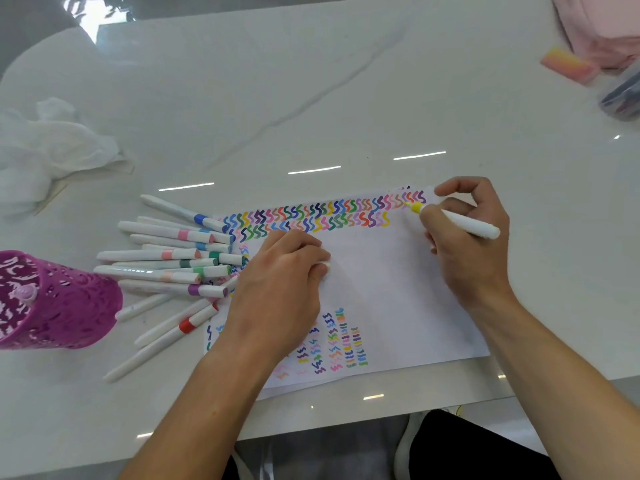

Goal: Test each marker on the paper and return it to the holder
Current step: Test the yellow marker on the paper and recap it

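Note:
A white sheet of paper [388, 289] lies on the table, with rows of coloured squiggles along its far edge and near its front. My right hand [471, 244] grips a white marker with a yellow tip [465, 225], its tip touching the paper's far right corner. My left hand [280, 282] rests on the paper with curled fingers round a small white cap [325, 265]. Several capped white markers [173, 261] lie in a heap left of the paper. A purple cut-out holder [55, 306] lies at the far left edge.
Crumpled white tissue [52, 147] sits at the back left. At the back right lie a pink-orange block [568, 65], pink fabric [602, 26] and a clear pouch of pens [623, 98]. The white marble table's front edge [346, 424] runs just above my lap.

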